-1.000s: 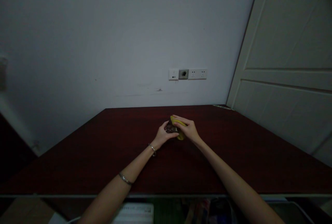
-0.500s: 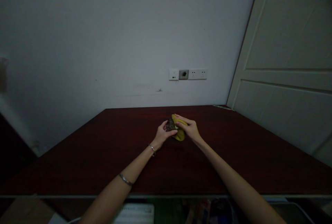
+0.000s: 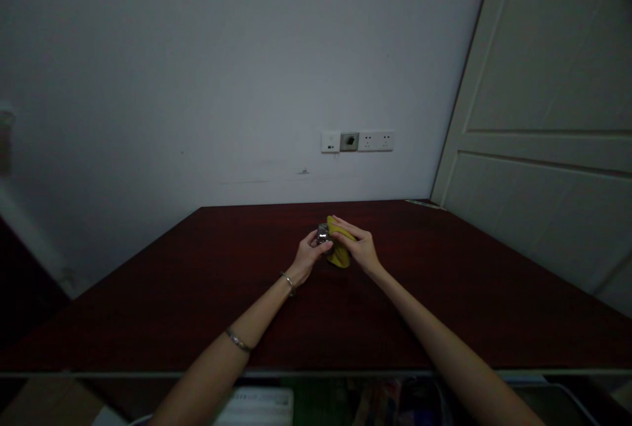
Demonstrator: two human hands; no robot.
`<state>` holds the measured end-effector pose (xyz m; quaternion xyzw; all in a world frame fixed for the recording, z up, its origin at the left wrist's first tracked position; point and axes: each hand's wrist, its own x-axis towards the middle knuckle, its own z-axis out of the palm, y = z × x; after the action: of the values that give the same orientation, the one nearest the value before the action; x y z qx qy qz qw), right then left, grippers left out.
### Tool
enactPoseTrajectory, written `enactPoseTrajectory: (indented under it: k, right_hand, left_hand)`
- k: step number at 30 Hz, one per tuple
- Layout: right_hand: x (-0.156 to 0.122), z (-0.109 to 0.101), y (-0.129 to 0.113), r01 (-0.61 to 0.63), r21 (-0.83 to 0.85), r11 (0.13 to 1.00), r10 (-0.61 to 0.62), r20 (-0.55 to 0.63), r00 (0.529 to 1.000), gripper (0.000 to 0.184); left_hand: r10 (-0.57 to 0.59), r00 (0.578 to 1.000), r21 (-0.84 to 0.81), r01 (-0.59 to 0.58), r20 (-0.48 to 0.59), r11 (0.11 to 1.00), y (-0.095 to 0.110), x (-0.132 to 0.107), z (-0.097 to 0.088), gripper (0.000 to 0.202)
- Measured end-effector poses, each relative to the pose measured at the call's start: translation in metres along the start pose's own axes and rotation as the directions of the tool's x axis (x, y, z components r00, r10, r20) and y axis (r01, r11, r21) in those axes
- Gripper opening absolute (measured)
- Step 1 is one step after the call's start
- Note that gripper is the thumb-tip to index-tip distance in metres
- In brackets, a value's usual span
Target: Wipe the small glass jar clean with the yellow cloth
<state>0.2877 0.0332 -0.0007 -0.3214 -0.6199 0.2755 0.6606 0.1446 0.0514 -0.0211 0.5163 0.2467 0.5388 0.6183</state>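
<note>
Between the fingers of my left hand (image 3: 309, 256) is a small, shiny, clear object that looks like glass (image 3: 322, 234); its exact kind cannot be made out. My right hand (image 3: 363, 248) grips a yellow cloth (image 3: 340, 255) and presses it against the right side of that object. Part of the cloth hangs down below the fingers. Both hands meet over the middle of the dark red table (image 3: 237, 248). The far side of the glass-like object is hidden by the cloth.
Behind the table rises a pale wall with sockets and switches (image 3: 365, 141). A panelled door (image 3: 543, 149) borders the right. Below the table's front edge (image 3: 345, 372) lie a white box (image 3: 257, 406) and other dim items.
The object in my left hand has turned, so a bright reflection now shows on it. Both hands stay in nearly the same place, and the cloth has shifted slightly left.
</note>
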Motion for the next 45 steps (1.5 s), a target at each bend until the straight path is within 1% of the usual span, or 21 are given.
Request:
enactPoseTrajectory:
  k: [5, 7, 9, 12, 13, 15, 17, 20, 22, 24, 26, 28, 30, 32, 34, 37, 39, 42, 45]
  right_hand:
    - [0.004, -0.002, 0.009, -0.133, 0.033, 0.991, 0.136, -0.092, 0.986, 0.038]
    - [0.003, 0.001, 0.009, -0.14, 0.049, 0.989, 0.145, -0.11, 0.983, 0.039]
    - [0.0, 0.004, 0.006, -0.094, 0.056, 0.994, 0.099, -0.104, 0.99, 0.038]
    - [-0.005, 0.008, -0.001, 0.015, 0.025, 1.0, -0.013, -0.041, 0.999, 0.032]
    - [-0.006, 0.009, -0.002, 0.036, 0.011, 0.999, -0.036, -0.016, 0.999, 0.03]
    - [-0.007, 0.009, -0.003, 0.041, 0.004, 0.999, -0.041, 0.009, 0.999, 0.029]
    - [-0.005, 0.007, 0.0, 0.01, 0.025, 1.0, -0.01, -0.005, 1.0, 0.031]
    - [0.001, 0.002, 0.006, -0.077, 0.043, 0.996, 0.079, -0.057, 0.995, 0.036]
    - [0.005, -0.002, 0.009, -0.13, 0.027, 0.991, 0.131, -0.072, 0.989, 0.039]
    - [0.006, -0.005, 0.009, -0.141, 0.01, 0.99, 0.141, -0.059, 0.988, 0.04]
    - [0.006, -0.005, 0.004, -0.094, -0.01, 0.996, 0.094, -0.012, 0.996, 0.037]
    - [0.005, -0.005, -0.003, -0.004, -0.053, 0.999, 0.008, 0.076, 0.997, 0.031]
    - [0.005, -0.004, -0.009, 0.094, -0.111, 0.989, -0.073, 0.186, 0.98, 0.027]
    - [0.007, -0.003, -0.013, 0.148, -0.155, 0.977, -0.108, 0.245, 0.964, 0.027]
    - [0.011, -0.003, -0.013, 0.126, -0.179, 0.976, -0.085, 0.223, 0.971, 0.027]
    - [0.017, -0.002, -0.008, 0.019, -0.202, 0.979, 0.012, 0.153, 0.988, 0.026]
    - [0.018, -0.001, -0.005, -0.006, -0.216, 0.976, 0.036, 0.135, 0.99, 0.026]
    - [0.013, 0.001, -0.006, 0.067, -0.22, 0.973, -0.031, 0.165, 0.986, 0.027]
    - [0.007, 0.001, -0.011, 0.161, -0.231, 0.959, -0.099, 0.258, 0.961, 0.028]
  left_hand:
    - [-0.002, 0.999, 0.022, 0.001, 0.043, 1.0, 0.001, -0.002, 0.003, 0.058]
    - [0.001, 0.999, 0.019, -0.001, 0.035, 1.0, 0.001, -0.002, 0.003, 0.058]
    - [0.012, 1.0, 0.012, -0.013, 0.019, 1.0, 0.0, -0.002, 0.002, 0.055]
    - [0.035, 0.999, -0.007, -0.035, -0.026, 0.999, -0.002, 0.0, -0.001, 0.053]
    - [0.037, 0.998, -0.014, -0.038, -0.041, 0.999, -0.003, 0.001, -0.002, 0.052]
    - [0.033, 0.998, -0.022, -0.034, -0.045, 0.999, -0.003, 0.001, -0.003, 0.052]
    - [0.029, 0.999, -0.008, -0.029, -0.02, 1.0, -0.003, 0.001, -0.003, 0.052]
    - [0.035, 0.999, 0.054, -0.037, 0.028, 0.998, -0.001, 0.0, -0.002, 0.055]
    - [0.045, 0.998, 0.09, -0.048, 0.039, 0.995, 0.0, -0.001, 0.0, 0.058]
    - [0.056, 0.998, 0.11, -0.06, 0.033, 0.992, 0.0, -0.001, 0.001, 0.06]
    - [0.079, 0.997, 0.126, -0.081, 0.021, 0.989, -0.002, 0.0, 0.0, 0.06]
    - [0.11, 0.994, 0.141, -0.108, -0.006, 0.984, -0.003, 0.002, -0.001, 0.058]
    - [0.133, 0.99, 0.143, -0.125, -0.044, 0.982, -0.004, 0.003, -0.002, 0.058]
    - [0.143, 0.987, 0.157, -0.131, -0.069, 0.979, -0.003, 0.003, -0.002, 0.058]
    - [0.151, 0.986, 0.202, -0.134, -0.07, 0.97, -0.002, 0.002, -0.002, 0.058]
    - [0.16, 0.985, 0.282, -0.135, -0.065, 0.95, 0.0, 0.001, -0.001, 0.057]
    - [0.172, 0.983, 0.307, -0.144, -0.064, 0.941, -0.001, 0.001, -0.002, 0.058]
    - [0.178, 0.98, 0.306, -0.144, -0.086, 0.941, -0.004, 0.004, -0.004, 0.059]
    - [0.169, 0.976, 0.3, -0.121, -0.14, 0.946, -0.007, 0.007, -0.006, 0.061]
